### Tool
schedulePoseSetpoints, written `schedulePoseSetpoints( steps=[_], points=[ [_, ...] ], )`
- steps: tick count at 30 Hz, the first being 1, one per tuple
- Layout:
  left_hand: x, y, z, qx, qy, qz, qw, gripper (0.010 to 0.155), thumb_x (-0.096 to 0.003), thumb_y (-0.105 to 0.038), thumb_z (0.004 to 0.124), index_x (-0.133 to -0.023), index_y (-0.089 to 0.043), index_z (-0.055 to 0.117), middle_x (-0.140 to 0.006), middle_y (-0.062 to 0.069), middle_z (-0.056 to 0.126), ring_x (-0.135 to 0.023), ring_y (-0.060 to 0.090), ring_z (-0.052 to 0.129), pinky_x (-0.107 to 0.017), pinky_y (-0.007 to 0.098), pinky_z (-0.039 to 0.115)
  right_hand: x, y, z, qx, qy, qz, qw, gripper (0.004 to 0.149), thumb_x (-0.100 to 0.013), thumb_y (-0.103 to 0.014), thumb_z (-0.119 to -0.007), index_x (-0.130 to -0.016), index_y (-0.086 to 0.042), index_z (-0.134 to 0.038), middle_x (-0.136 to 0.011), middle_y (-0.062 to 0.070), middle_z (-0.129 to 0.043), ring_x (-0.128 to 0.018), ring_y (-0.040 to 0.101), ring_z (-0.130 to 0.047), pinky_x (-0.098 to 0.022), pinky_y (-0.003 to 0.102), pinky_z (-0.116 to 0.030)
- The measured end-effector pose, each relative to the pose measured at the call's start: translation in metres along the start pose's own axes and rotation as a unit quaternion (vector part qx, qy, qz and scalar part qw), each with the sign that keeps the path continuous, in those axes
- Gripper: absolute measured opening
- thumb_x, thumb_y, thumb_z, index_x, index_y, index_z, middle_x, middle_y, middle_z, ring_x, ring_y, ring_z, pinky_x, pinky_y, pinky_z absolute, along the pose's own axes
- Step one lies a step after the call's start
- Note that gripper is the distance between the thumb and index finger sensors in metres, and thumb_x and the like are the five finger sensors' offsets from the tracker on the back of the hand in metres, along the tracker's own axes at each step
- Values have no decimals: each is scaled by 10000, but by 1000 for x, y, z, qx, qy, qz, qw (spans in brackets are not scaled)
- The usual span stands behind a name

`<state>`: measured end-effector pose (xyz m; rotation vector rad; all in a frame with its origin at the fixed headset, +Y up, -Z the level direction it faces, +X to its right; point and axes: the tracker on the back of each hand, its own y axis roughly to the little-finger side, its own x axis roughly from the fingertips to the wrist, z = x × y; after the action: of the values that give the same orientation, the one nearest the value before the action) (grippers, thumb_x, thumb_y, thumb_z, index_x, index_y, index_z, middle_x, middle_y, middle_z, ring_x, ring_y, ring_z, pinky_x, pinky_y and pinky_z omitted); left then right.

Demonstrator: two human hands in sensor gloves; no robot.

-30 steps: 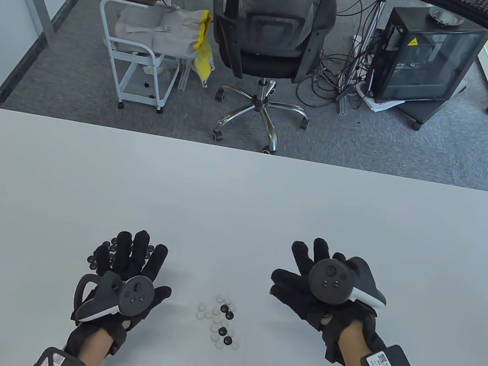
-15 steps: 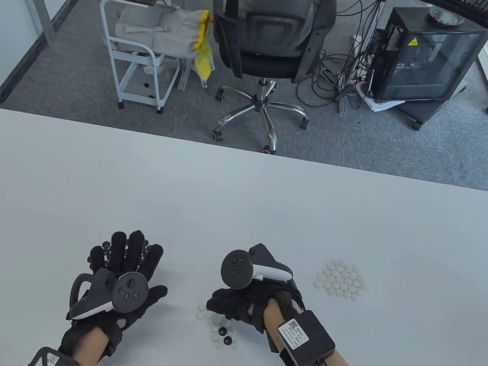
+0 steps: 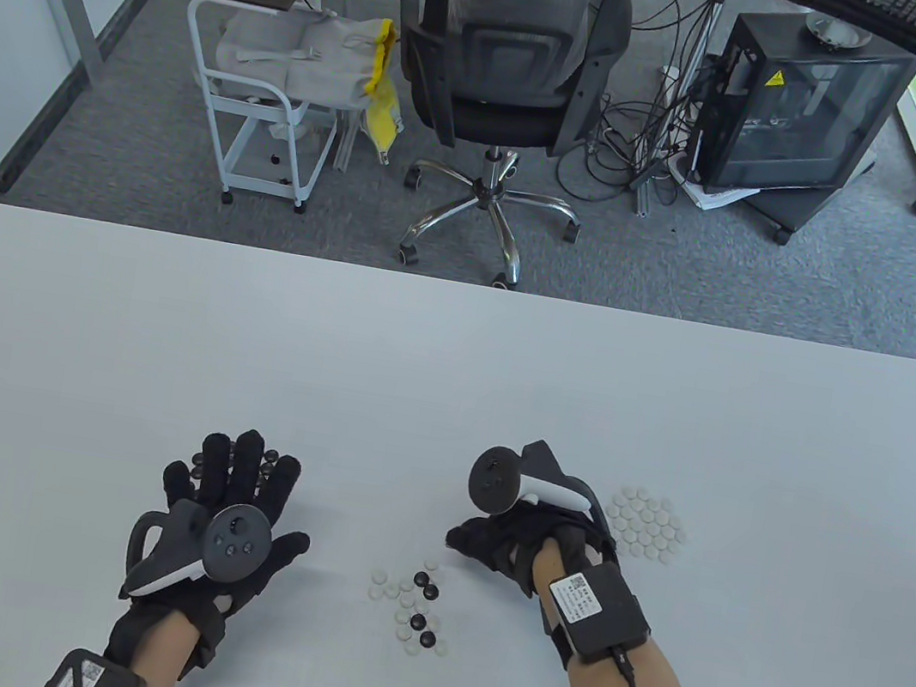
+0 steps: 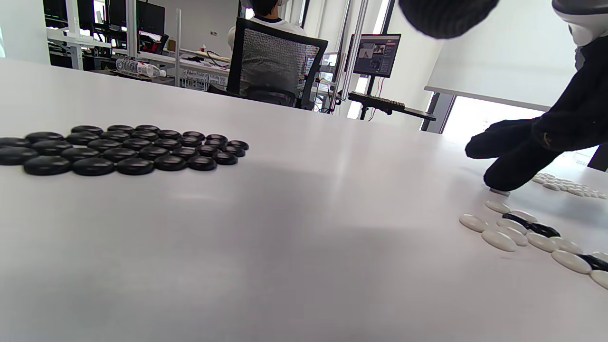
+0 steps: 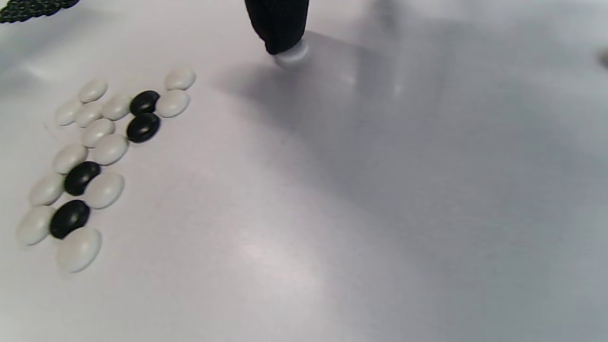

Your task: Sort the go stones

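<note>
Table view: my left hand (image 3: 223,511) lies flat at lower left, fingers straight and spread over the cluster of flat black stones (image 3: 272,462). My right hand (image 3: 518,540) sits right of centre, fingers bent down. The mixed patch of black and white stones (image 3: 410,604) lies between the hands; the sorted white stones (image 3: 642,525) lie just right of my right hand.

Left wrist view: the black cluster (image 4: 118,149) sits at left.

Right wrist view: one fingertip (image 5: 280,23) presses a single white stone (image 5: 292,53) onto the white table (image 5: 380,190), upper centre.
</note>
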<state>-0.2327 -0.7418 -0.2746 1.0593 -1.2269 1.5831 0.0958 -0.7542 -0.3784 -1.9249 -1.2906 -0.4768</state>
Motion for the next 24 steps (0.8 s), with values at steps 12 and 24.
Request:
schedulePoseSetpoints(
  steps=[12, 24],
  points=[
    [0, 1, 0, 1, 5, -3, 1000, 811, -586, -569, 523, -1197, -179, 160, -1162, 288, -94, -973, 569, -141, -553, 837, 41, 44, 84, -10, -6, 9, -91, 996, 636, -603, -494, -516, -1087, -130, -712, -1163, 391, -184, -947, 678, -6, -536, 900, -87],
    [-1, 4, 1, 11, 11, -8, 1000, 810, -585, -569, 521, -1199, -178, 166, -1162, 288, -96, -972, 567, -142, -551, 837, 40, 54, 103, -13, -14, 20, -107, 994, 671, -597, -499, -512, -1135, -113, -621, -1148, 409, -133, -937, 682, 9, -538, 901, -90]
  ],
)
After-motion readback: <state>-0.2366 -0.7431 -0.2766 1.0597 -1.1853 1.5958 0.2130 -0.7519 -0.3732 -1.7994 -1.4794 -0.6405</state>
